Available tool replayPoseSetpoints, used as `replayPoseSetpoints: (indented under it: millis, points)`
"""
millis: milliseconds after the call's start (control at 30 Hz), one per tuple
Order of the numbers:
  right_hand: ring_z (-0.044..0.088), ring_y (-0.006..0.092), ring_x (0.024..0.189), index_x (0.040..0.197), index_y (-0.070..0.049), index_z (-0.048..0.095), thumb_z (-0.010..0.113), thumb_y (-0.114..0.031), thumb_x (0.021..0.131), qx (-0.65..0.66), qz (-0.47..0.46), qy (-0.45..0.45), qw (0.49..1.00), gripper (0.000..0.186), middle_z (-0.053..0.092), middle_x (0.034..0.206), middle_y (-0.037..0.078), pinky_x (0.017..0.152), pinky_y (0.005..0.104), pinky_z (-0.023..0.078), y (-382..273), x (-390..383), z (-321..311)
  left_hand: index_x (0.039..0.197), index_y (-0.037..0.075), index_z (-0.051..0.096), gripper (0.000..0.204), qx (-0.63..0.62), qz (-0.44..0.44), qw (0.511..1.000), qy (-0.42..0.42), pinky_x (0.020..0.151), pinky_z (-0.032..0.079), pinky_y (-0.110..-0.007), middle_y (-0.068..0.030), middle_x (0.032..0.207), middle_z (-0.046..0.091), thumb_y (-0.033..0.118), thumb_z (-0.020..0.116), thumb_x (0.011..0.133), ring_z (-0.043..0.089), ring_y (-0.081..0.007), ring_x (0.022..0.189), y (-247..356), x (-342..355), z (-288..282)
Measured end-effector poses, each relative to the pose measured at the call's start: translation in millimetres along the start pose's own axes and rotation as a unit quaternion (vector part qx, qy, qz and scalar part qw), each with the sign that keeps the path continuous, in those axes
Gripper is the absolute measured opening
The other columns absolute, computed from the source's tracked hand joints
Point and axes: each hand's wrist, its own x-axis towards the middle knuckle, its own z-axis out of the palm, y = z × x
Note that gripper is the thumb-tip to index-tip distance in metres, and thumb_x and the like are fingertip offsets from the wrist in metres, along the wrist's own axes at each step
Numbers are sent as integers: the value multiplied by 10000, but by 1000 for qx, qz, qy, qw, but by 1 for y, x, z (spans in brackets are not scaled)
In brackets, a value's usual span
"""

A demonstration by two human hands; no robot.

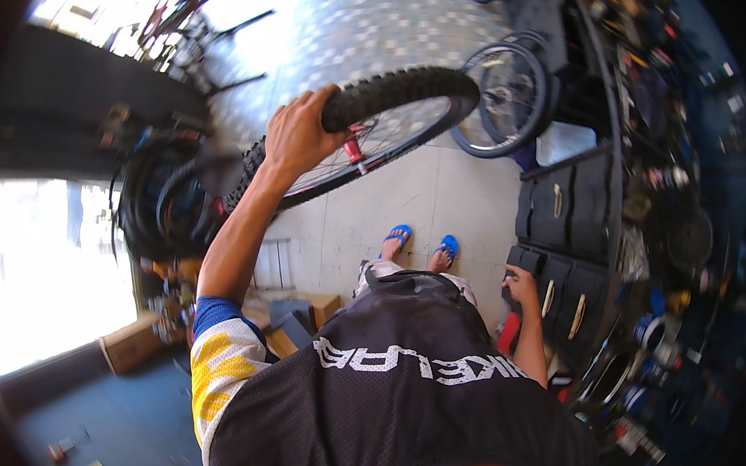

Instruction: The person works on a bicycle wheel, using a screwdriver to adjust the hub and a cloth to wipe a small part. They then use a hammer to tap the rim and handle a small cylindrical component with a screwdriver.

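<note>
A bicycle wheel [403, 92] with a black knobby tyre and a red hub is held up in front of me, tilted. My left hand [300, 133] grips it over the top of the tyre, fingers wrapped round the tread. The wheel's left end is blurred and partly hidden behind my forearm. Down by my right side, my right hand [521, 285] hangs beside the black drawers [563, 204], fingers loosely bent and apart, with nothing visible in them. A red object [508, 333] shows just below that hand, partly covered; I cannot tell what it is.
Grey-rimmed wheels [542, 94] lean at the right by the workbench, near a pale translucent bin [566, 143]. Several black tyres [145, 200] hang at the left. Cardboard boxes [130, 343] stand at lower left. Tools and parts crowd the right side. Bicycles stand at upper left.
</note>
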Motion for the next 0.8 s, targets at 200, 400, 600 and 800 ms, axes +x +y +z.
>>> replayPoseSetpoints:
  millis: [200,400,600,800]
  points:
    - [691,190,617,875,-41,784,787,-322,907,-222,-9,-19,975,283,711,659,89,607,377,535,-92,72,-55,1361,70,658,735,-3,-259,951,169,922,557,-461,-191,1176,738,358,896,729,717,-383,1067,-47,-120,-23]
    - [727,305,980,1352,-110,701,681,-143,820,-321,-174,-46,930,533,767,1059,145,886,407,565,-148,146,-41,1345,100,668,716,-42,-415,871,260,898,565,-449,-177,1185,744,349,915,721,729,-366,1058,-75,-219,0]
    - [727,257,876,1320,-94,717,691,-191,867,-305,-191,-143,922,464,768,967,132,812,383,565,-226,158,47,1350,159,670,717,-34,-437,861,259,885,575,-446,-136,1165,749,356,917,707,737,-342,1042,-146,-264,29]
    - [711,212,853,1312,-84,716,720,-262,928,-300,-154,-206,919,423,752,913,115,800,374,565,-237,135,140,1394,193,644,761,-62,-445,879,161,952,557,-440,-113,1234,726,381,913,708,705,-335,1130,-251,-277,58]
